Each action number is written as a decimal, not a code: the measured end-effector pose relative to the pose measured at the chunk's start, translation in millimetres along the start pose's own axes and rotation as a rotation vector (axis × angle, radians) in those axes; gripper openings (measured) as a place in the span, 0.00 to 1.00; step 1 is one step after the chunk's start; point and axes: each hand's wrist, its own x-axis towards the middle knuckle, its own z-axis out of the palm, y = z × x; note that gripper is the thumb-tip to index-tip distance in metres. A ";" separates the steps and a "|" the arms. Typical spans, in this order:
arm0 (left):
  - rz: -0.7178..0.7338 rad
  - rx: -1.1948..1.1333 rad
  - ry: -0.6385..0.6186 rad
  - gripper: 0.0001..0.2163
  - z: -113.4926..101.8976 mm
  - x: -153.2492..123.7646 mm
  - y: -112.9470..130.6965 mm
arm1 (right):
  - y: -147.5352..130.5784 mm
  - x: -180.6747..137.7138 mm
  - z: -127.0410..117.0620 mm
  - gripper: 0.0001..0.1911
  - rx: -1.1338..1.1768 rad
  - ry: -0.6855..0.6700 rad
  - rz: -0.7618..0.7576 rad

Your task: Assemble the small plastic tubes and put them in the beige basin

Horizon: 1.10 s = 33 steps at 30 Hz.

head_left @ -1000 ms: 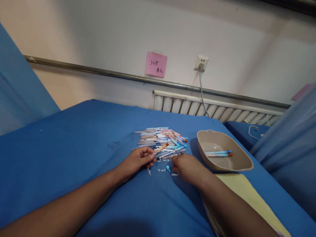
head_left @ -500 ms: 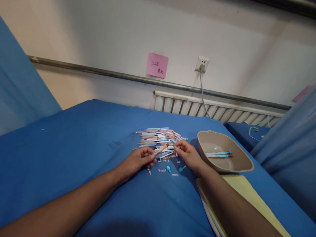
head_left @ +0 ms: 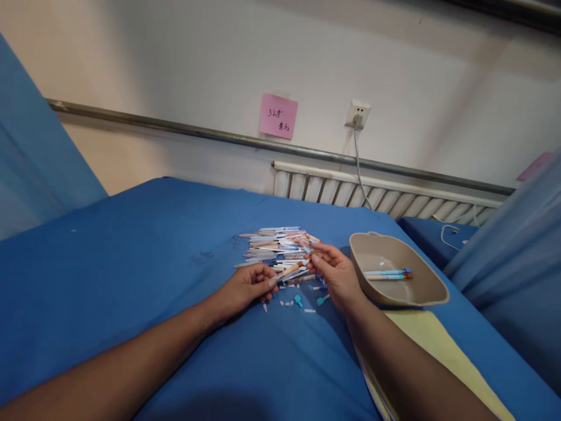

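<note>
"How do the fingers of the left hand sit?"

"Thumb and fingertips are pinched round the lower part of an orange pen. It slants up from them toward the right hand, its orange part and darker end clear of that grip."

"And the right hand's fingers?"

"Closed too, thumb against forefinger, with a small brown piece between the tips. They are right at the pen's darker end. Whether piece and pen are joined, I can't tell."

"So the pen lies between the two hands?"

"Yes, spanning the gap, in front of a heap of pens on the blue sheet. The right fingertips cover part of the heap's right side."

"What is nearest below?"

"A turquoise part lies below the pen, between the hands, with small pale tips just to its left. A second turquoise part is near the underside of the right hand."

"Anything beyond that hand?"

"A beige basin, to its right and apart from it. Two pens lie side by side inside, one blue, one pale orange."
</note>
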 end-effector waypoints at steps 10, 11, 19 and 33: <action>0.006 0.017 -0.001 0.15 0.6 -0.4 1.0 | 2.7 -0.1 1.0 0.14 -0.018 -0.011 -0.060; 0.005 0.019 -0.001 0.15 0.4 -0.4 0.6 | 2.4 -0.3 1.2 0.14 -0.019 -0.012 -0.063; 0.000 0.021 0.000 0.14 -0.4 -0.9 0.8 | 0.8 -2.8 4.6 0.14 -0.081 0.004 -0.100; 0.036 0.047 -0.005 0.13 -3.4 -1.4 0.4 | 1.6 -3.5 5.3 0.15 -0.227 -0.009 -0.052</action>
